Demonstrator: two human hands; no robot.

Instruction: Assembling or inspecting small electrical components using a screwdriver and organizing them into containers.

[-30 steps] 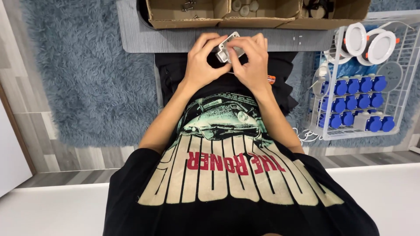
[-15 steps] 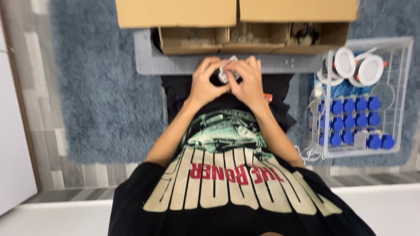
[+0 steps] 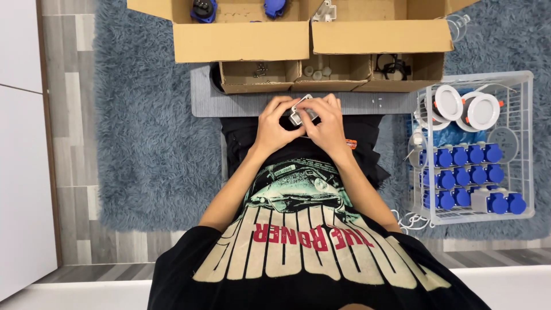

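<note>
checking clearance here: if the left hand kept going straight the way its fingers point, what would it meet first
The left hand points up-right at the small white part it already touches; just beyond lies the right hand. Depth is hard to judge.

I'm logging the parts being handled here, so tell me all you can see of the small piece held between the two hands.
The small piece looks like a white and grey plastic part, roughly rectangular, mostly hidden by fingers. The left hand and right hand pinch it from either side, thumbs close together under it. It is held above the lap, just in front of the grey board. Finer details are too small to tell.
</note>
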